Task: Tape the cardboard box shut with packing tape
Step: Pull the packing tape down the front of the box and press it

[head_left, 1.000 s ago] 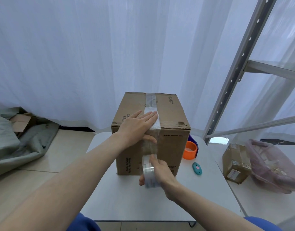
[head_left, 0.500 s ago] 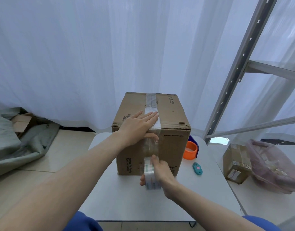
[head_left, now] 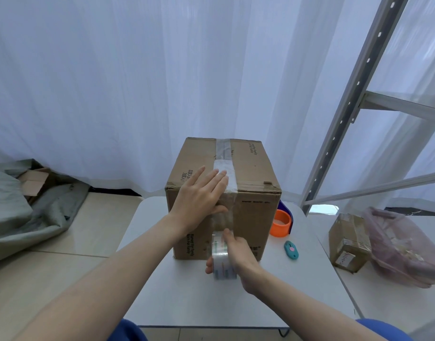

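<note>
— Where does the cardboard box stand?

— On the small white table, toward its far edge, with its near face square to the person. A strip of clear packing tape runs down the middle of the top, from the far edge to the near edge, and folds over onto the near face.

— And the hands?

— The left hand lies flat and spread over the near top edge, fingers on the tape, thumb hooked down onto the near face. It holds nothing; it presses. The right hand is closed round the tape roll, low against the near face, close to the tabletop.

— So which way does the roll lie from the pressing hand?

— Straight below it, along the line of the strip. The tape's long axis runs vertically down the near face between the two hands, and the strip looks stretched, a bit crinkled, between the thumb and the roll.

— What does the next move turn on?

— I'd judge the strip must be parted just above the roll. The right hand is at the spot; the left is higher and pins the tape.

— Anything to cut with?

— A teal utility cutter lies on the table to the right of the box, near the right hand, beside an orange tape dispenser near the box's right corner. The right hand is the nearer, but it is occupied.
</note>
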